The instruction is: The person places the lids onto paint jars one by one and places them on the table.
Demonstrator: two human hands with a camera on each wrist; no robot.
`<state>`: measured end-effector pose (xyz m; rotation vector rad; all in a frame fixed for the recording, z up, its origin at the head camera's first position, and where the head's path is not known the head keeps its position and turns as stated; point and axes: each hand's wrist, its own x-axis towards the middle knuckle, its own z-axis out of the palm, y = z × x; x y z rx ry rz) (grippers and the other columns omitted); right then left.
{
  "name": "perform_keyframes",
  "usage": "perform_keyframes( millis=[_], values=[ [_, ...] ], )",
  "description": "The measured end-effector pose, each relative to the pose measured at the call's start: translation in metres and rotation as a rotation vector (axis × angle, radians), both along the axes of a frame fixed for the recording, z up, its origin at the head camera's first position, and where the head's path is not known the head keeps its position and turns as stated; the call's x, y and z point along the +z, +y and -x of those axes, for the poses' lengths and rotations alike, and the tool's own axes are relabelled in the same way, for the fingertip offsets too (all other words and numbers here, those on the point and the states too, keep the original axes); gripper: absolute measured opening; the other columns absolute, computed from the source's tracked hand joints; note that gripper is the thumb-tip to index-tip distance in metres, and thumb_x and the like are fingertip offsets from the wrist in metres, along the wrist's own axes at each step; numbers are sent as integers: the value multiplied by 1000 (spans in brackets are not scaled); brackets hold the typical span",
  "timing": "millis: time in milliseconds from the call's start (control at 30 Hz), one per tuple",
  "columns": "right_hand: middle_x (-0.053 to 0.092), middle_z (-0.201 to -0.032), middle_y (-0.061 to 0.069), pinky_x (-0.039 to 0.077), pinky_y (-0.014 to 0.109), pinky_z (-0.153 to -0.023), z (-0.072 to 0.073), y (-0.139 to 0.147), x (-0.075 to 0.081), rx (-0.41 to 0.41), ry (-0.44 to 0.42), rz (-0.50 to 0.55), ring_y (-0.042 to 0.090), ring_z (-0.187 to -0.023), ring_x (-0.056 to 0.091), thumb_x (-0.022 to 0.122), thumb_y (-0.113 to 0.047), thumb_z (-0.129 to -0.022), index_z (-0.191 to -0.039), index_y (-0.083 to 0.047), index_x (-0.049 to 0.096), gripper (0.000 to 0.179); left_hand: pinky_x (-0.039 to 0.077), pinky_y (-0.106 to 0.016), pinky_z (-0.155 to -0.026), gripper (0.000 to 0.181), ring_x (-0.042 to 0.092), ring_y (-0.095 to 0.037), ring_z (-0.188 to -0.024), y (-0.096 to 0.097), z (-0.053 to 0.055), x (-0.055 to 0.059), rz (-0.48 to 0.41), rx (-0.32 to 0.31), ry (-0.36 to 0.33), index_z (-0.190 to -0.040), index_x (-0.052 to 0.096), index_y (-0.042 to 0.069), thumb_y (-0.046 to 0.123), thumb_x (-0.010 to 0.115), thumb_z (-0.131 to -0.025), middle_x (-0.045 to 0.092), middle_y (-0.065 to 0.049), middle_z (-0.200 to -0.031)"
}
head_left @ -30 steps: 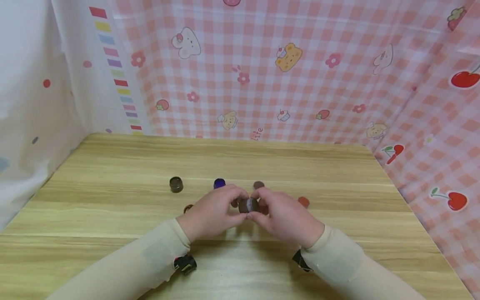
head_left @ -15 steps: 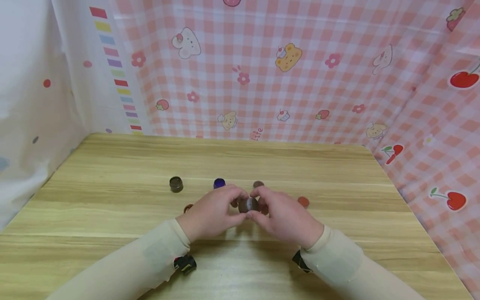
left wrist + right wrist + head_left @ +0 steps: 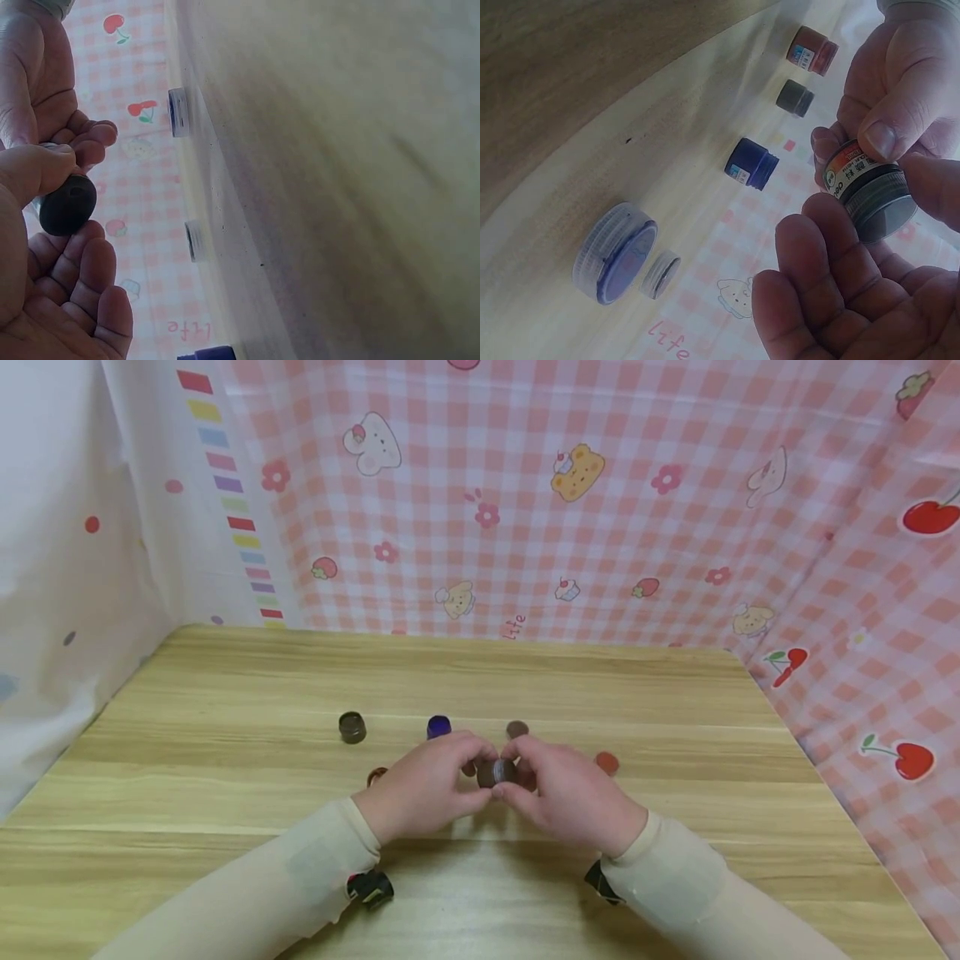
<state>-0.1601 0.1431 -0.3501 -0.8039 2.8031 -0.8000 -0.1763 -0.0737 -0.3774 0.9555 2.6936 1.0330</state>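
In the head view a small dark paint jar (image 3: 488, 774) lies on its side in the air between both hands. My left hand (image 3: 426, 785) pinches the jar's body, with its thumb over the printed label in the right wrist view. The jar's dark base (image 3: 69, 206) faces the left wrist camera. My right hand (image 3: 573, 789) holds the other end, finger and thumb at the clear lid (image 3: 885, 214), which sits on the jar. Behind the hands stand a blue jar (image 3: 438, 727) and a dark jar without a lid (image 3: 352, 727). An orange jar (image 3: 377, 776) is mostly hidden by the left hand.
A brown lid (image 3: 517, 729) and an orange-red lid (image 3: 607, 764) lie on the wooden table (image 3: 262, 693), right of the blue jar. Close to the right wrist camera is a clear lid with a blue inside (image 3: 615, 255). A checked cloth (image 3: 487, 552) hangs behind the table.
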Motion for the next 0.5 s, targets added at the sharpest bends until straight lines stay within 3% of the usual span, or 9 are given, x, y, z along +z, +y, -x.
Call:
perform_keyframes(
  millis=[500],
  values=[
    [73,-89,-2,53,23,-65,-1,-1,-1,1,-14,0,5,-73,62,76,-25,-98,-112,-11,64,23,54,-38,-98,26,62,-15,-107,1,0,-2,12,1,4,-120,67,16,21,76,-96,67,5,-116]
  ],
)
